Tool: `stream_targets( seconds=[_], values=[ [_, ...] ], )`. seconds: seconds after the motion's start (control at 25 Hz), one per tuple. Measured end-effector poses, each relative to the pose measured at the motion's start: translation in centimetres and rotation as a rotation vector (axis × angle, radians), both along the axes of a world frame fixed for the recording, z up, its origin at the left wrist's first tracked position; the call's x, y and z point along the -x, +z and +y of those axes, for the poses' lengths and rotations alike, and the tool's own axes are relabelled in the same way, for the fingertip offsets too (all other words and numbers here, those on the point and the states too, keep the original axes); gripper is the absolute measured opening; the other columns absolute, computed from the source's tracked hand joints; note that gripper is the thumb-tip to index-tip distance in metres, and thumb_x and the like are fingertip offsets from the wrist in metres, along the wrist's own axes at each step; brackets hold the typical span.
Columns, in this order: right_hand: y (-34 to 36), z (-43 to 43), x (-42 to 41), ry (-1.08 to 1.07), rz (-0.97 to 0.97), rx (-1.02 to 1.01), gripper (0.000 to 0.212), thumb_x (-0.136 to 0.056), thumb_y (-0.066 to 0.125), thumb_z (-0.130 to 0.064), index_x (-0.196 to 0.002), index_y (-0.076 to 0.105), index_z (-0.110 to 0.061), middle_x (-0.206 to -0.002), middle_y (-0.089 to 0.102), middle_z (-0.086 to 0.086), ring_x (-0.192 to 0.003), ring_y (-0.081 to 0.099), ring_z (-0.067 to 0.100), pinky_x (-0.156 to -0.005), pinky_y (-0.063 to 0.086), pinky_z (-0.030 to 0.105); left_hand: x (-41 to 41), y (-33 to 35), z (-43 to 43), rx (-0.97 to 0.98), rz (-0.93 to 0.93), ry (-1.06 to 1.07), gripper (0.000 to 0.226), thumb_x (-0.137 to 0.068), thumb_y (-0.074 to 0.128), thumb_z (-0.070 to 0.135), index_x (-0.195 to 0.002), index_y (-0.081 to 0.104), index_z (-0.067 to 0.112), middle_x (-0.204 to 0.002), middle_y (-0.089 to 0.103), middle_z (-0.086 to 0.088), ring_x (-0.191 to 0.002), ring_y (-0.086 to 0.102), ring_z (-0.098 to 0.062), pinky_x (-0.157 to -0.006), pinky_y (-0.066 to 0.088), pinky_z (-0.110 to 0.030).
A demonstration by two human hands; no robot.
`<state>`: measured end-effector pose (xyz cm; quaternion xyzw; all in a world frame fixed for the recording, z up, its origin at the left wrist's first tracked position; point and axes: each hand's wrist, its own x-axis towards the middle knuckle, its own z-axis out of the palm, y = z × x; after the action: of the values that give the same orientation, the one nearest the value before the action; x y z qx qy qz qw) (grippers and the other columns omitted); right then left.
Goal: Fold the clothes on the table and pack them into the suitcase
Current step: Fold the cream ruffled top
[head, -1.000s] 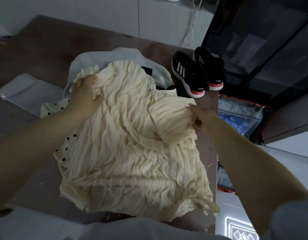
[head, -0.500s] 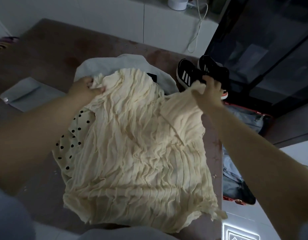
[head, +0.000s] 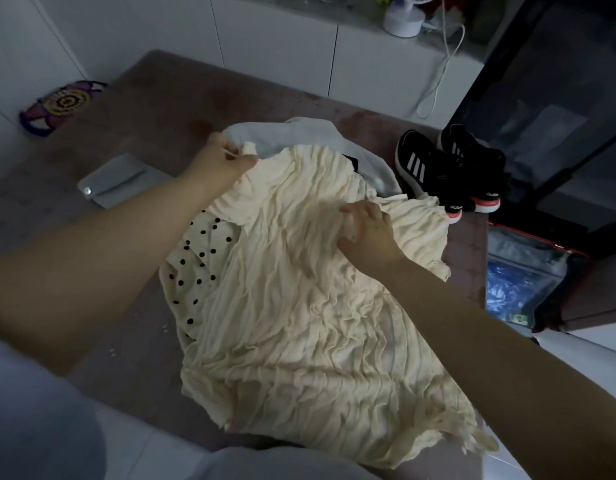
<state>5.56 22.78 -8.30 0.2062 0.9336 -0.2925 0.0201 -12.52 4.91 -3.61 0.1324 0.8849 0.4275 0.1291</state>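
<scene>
While left fingers (head: pixel 238 151) pinch cream top (head: pixel 299 306) at corner | right fingers (head: pixel 355 211) clutch middle

Dim, bluish indoor light, soft overall focus, wide-angle bending at edges, dark right side.

There is only one view, from a camera worn on the person's head. It sits above the near edge of the brown table (head: pixel 168 109) and faces forward and steeply down onto the tabletop. It is close. Both forearms enter from the bottom corners and fill much of the picture. The left hand (head: pixel 219 161) and the right hand (head: pixel 367 233) meet over the middle of the table, on the cream crinkled top (head: pixel 299 323). The lens is wide (upright lines lean outward near the borders). Beyond the table's far edge the view reaches the white cabinets (head: pixel 275 39). To the right of the table, and lower, it takes in the open suitcase (head: pixel 528 271).
</scene>
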Motion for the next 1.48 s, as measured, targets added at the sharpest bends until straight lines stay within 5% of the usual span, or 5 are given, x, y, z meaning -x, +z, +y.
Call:
stream_targets(
  seconds=[0.4,0.8,1.0,1.24,1.48],
  values=[
    [1.4,-1.0,-1.1,-0.391,0.081,0.89,0.033,-0.095,0.048,-0.036,-0.117,0.051,-0.012,-0.109,0.064,0.011,-0.094,0.063,0.023,-0.092,0.05,0.042,-3.4,1.5,1.7,-0.267,-0.369,-0.204,0.032,-0.091,0.046,-0.004,-0.118,0.053,0.012,-0.106,0.058,-0.003,-0.088,0.061,-0.013,-0.065,0.054,-0.019],
    [-0.2,-3.1,0.9,0.124,0.017,-0.137,0.057,-0.085,0.061,-0.023,-0.137,0.036,-0.028,-0.132,0.044,0.004,-0.106,0.057,0.025,-0.076,0.051,0.036,-1.1,-4.1,5.6,0.161,0.085,-0.188,0.069,-0.084,0.063,0.03,-0.142,0.027,0.02,-0.123,0.054,-0.012,-0.106,0.056,-0.028,-0.092,0.047,-0.039],
    [0.8,0.8,1.5,-0.379,0.293,0.518,0.01,-0.096,0.047,-0.019,-0.091,0.054,-0.015,-0.075,0.067,-0.003,-0.067,0.061,0.013,-0.08,0.053,0.043,1.2,-2.9,7.7,0.183,-0.068,-0.256,0.042,-0.083,0.067,0.034,-0.113,0.059,0.005,-0.11,0.064,-0.006,-0.099,0.06,-0.02,-0.08,0.044,-0.027],
    [-1.4,-3.5,0.3,0.121,-0.061,-0.08,0.082,-0.078,0.066,-0.048,-0.141,0.024,-0.016,-0.134,0.039,0.01,-0.117,0.046,0.027,-0.096,0.045,0.041,1.2,-2.3,10.1,-0.012,-0.15,-0.147,0.03,-0.083,0.068,0.019,-0.109,0.061,0.007,-0.098,0.062,-0.004,-0.084,0.058,-0.016,-0.062,0.043,-0.022],
    [-0.9,1.9,1.9,-0.292,0.008,0.217,0.023,-0.092,0.042,-0.019,-0.085,0.059,-0.006,-0.085,0.064,0.013,-0.083,0.06,0.03,-0.066,0.041,0.029,2.3,-1.3,9.6,-0.171,-0.161,-0.054,0.032,-0.087,0.061,0.007,-0.118,0.057,0.013,-0.098,0.059,-0.005,-0.084,0.057,-0.017,-0.076,0.046,-0.025]
  ],
)
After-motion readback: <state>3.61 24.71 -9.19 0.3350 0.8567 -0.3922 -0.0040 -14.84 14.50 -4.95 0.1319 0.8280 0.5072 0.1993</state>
